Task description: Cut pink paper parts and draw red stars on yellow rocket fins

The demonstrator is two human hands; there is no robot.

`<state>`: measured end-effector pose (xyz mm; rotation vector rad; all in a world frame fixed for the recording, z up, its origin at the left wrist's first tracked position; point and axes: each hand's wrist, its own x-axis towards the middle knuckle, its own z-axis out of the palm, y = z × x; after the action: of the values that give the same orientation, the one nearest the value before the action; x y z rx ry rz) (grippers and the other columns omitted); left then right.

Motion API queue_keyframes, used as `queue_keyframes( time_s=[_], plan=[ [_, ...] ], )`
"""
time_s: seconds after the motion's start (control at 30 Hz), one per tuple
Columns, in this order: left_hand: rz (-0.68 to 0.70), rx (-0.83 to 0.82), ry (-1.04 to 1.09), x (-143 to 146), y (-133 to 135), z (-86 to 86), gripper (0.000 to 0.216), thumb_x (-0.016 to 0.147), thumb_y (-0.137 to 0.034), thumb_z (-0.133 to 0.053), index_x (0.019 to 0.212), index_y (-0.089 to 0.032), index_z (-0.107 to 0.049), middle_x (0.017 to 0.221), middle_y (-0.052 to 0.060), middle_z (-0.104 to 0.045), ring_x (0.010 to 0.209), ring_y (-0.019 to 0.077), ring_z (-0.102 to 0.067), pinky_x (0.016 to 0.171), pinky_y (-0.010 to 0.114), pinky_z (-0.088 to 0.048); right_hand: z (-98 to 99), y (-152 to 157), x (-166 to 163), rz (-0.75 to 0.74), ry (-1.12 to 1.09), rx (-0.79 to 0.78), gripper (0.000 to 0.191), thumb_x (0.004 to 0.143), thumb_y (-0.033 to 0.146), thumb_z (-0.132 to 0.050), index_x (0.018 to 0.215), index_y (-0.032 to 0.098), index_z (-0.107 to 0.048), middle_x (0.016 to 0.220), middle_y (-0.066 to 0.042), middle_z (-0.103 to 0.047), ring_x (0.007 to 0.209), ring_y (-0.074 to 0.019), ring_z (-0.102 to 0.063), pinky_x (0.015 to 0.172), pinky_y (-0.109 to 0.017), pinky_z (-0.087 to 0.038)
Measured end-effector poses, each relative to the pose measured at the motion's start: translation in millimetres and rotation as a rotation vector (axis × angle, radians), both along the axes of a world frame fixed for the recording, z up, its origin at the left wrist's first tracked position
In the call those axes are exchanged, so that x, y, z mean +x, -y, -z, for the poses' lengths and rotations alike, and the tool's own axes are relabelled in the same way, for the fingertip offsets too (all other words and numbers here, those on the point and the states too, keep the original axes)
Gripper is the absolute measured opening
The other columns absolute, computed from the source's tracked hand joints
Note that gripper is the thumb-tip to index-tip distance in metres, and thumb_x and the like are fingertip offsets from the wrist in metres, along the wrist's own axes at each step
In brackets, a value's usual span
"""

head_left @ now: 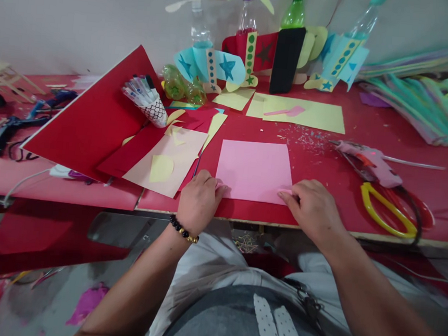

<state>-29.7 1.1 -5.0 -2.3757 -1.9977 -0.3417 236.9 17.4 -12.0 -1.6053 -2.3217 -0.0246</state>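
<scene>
A sheet of pink paper (254,168) lies flat on the red tabletop in front of me, close to the front edge. My left hand (198,200) pinches its near left corner between thumb and fingers. At the near right corner, my right hand (312,210) grips the sheet the same way. The near edge seems slightly turned up at both corners. Just left of the sheet lie a cream paper (187,167) and a small pale yellow cutout (161,169).
A pink glue gun (369,162) and yellow-handled scissors (387,211) lie at right. Behind stand decorated bottles (200,30) and a black phone (286,61). A pen cup (153,107) leans on a red board (95,120) at left. Yellow paper strips (322,116) lie behind the sheet.
</scene>
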Motion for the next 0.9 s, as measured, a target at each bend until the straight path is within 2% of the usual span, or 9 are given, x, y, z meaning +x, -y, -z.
queue_keyframes(
  time_s=[0.4,0.53,0.63,0.73,0.8,0.9],
  plan=[
    [-0.013,0.018,0.013,3,1,-3.0,0.023,0.093,-0.033,-0.056,0.087,-0.013,-0.067,0.093,0.009,-0.059,0.086,0.023,-0.061,0.08,0.035,-0.05,0.7,0,-2,0.016,0.028,0.013,0.029,0.091,0.033,-0.055,0.07,0.015,-0.065,0.071,-0.008,-0.06,0.074,-0.0217,-0.051,0.07,-0.032,-0.039],
    [-0.057,0.14,0.021,10,7,-4.9,0.02,0.092,-0.027,-0.057,0.101,-0.011,-0.063,0.104,0.013,-0.06,0.096,0.027,-0.059,0.085,0.04,-0.05,-1.3,-1,-4,0.011,0.067,-0.008,0.03,0.092,0.034,-0.054,0.073,0.015,-0.066,0.073,-0.009,-0.062,0.075,-0.0221,-0.052,0.071,-0.032,-0.04],
    [0.113,0.231,0.061,25,16,0.0,0.026,0.094,-0.015,-0.047,0.115,-0.015,-0.062,0.128,0.012,-0.058,0.12,0.0287,-0.05,0.102,0.045,-0.043,-2.8,-1,-4,0.013,0.089,-0.004,0.029,0.092,0.033,-0.054,0.072,0.016,-0.067,0.072,-0.008,-0.062,0.075,-0.0217,-0.053,0.071,-0.032,-0.04],
    [0.38,0.179,0.077,45,27,9.3,0.037,0.095,-0.012,-0.04,0.128,-0.017,-0.057,0.143,0.008,-0.05,0.139,0.026,-0.035,0.115,0.045,-0.032,-3.6,-1,-4,0.013,0.1,0.006,0.029,0.091,0.033,-0.054,0.071,0.015,-0.066,0.073,-0.009,-0.063,0.075,-0.0213,-0.053,0.071,-0.032,-0.04],
    [0.426,0.134,0.059,56,34,14.9,0.042,0.098,-0.021,-0.04,0.139,-0.014,-0.048,0.148,0.008,-0.045,0.142,0.025,-0.032,0.118,0.044,-0.026,-3.7,-1,-4,0.01,0.102,0.002,0.031,0.092,0.033,-0.052,0.07,0.015,-0.066,0.073,-0.009,-0.063,0.075,-0.0213,-0.053,0.071,-0.032,-0.04],
    [0.406,0.098,0.032,63,38,19.4,0.048,0.101,-0.034,-0.036,0.145,-0.014,-0.04,0.151,0.006,-0.041,0.142,0.0239,-0.031,0.12,0.043,-0.023,-3.2,-1,-4,0.009,0.098,-0.012,0.034,0.093,0.033,-0.05,0.07,0.015,-0.066,0.074,-0.01,-0.064,0.076,-0.0216,-0.054,0.072,-0.032,-0.04]
  ],
)
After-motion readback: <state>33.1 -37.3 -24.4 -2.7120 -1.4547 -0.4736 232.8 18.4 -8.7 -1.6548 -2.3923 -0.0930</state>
